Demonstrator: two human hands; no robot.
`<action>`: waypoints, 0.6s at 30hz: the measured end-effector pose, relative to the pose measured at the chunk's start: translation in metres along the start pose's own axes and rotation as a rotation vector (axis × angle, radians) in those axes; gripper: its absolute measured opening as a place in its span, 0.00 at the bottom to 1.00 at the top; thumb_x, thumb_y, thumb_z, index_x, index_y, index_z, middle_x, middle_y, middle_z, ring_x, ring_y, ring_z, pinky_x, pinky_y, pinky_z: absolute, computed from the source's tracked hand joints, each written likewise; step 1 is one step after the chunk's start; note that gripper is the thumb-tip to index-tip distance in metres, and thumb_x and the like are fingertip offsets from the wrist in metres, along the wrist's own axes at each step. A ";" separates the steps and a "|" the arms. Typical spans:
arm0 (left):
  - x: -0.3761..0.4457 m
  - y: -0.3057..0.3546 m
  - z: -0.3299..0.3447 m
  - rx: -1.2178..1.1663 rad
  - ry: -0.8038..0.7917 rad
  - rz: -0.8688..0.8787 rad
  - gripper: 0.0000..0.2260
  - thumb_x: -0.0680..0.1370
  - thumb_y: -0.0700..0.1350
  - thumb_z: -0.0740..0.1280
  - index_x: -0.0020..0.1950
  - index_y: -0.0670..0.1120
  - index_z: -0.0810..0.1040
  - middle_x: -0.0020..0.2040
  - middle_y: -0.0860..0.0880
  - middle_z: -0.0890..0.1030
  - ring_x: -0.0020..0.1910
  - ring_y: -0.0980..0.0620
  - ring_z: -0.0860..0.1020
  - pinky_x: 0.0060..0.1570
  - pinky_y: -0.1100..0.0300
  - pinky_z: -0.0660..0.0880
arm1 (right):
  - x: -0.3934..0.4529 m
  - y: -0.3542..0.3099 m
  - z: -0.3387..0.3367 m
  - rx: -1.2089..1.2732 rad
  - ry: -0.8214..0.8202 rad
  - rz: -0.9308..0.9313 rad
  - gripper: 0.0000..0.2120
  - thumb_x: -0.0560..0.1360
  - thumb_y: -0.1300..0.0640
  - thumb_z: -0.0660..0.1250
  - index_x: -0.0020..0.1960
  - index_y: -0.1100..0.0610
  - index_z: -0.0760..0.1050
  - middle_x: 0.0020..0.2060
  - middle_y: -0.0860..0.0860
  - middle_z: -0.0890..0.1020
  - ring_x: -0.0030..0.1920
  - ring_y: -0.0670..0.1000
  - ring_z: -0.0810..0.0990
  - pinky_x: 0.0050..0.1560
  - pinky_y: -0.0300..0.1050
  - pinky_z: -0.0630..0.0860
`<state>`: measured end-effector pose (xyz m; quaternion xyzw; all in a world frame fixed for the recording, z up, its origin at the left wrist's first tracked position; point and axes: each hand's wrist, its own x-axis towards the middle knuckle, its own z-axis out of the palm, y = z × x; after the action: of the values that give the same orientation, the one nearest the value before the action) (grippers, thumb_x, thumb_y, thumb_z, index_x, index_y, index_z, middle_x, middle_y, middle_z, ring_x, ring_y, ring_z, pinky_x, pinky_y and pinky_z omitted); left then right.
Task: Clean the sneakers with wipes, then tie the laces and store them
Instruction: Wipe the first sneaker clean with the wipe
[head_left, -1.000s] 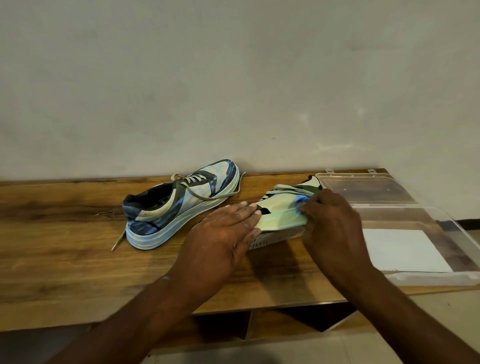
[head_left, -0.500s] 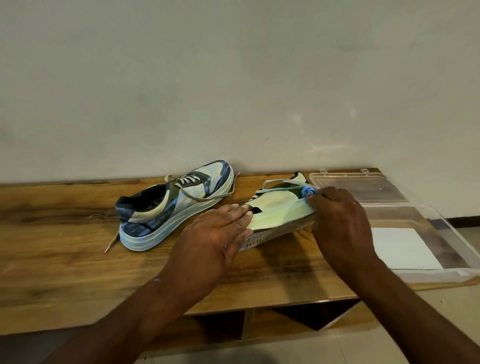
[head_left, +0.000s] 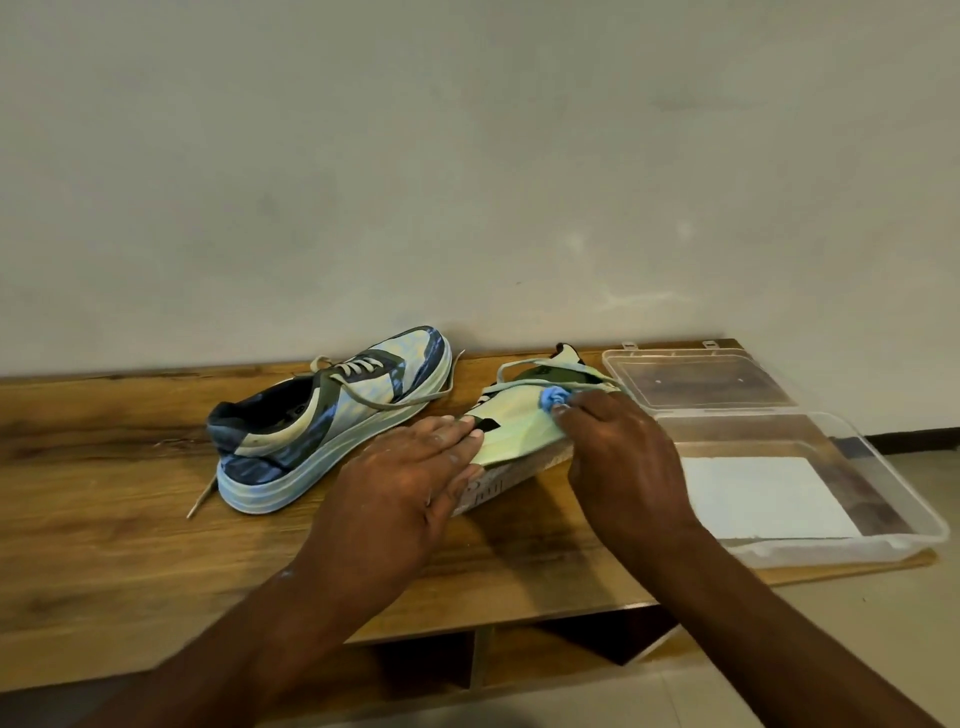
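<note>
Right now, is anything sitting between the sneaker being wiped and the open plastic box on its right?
Nothing visible. The tilted sneaker lies just left of the clear box; only the right hand, pinching the blue wipe, is between them.

We have one head-worn view, looking forward and down, close over the bench's (head_left: 130, 545) front edge; wall (head_left: 467, 156) behind.

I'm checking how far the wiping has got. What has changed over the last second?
The right hand has slid the blue wipe along the tilted sneaker from its side up to the laces. The left hand still presses flat on that sneaker, holding it on the table. The other sneaker and the clear box have not moved.
</note>
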<state>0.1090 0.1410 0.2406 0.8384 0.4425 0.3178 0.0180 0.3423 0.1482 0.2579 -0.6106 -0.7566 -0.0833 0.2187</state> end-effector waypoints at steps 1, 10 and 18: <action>-0.001 0.001 0.000 0.009 0.004 0.009 0.19 0.82 0.53 0.61 0.70 0.49 0.81 0.69 0.52 0.80 0.69 0.54 0.77 0.65 0.49 0.78 | 0.001 0.005 0.000 -0.003 0.007 0.027 0.20 0.70 0.66 0.77 0.61 0.59 0.83 0.57 0.56 0.84 0.56 0.57 0.82 0.50 0.54 0.84; -0.003 0.004 -0.004 0.029 -0.008 0.035 0.19 0.83 0.53 0.59 0.70 0.49 0.81 0.70 0.52 0.80 0.70 0.54 0.76 0.67 0.50 0.77 | 0.012 0.020 0.000 0.034 0.054 0.208 0.22 0.69 0.63 0.79 0.62 0.57 0.82 0.54 0.55 0.83 0.50 0.55 0.81 0.45 0.52 0.82; -0.004 0.003 -0.005 0.047 -0.018 0.050 0.22 0.85 0.57 0.54 0.70 0.50 0.80 0.70 0.53 0.79 0.70 0.54 0.76 0.67 0.56 0.71 | 0.014 0.021 -0.006 0.183 0.080 0.327 0.17 0.76 0.57 0.75 0.64 0.53 0.81 0.55 0.49 0.85 0.46 0.42 0.76 0.48 0.30 0.70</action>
<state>0.1069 0.1347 0.2437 0.8522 0.4286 0.2999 -0.0056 0.3613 0.1630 0.2664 -0.6991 -0.6425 -0.0018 0.3138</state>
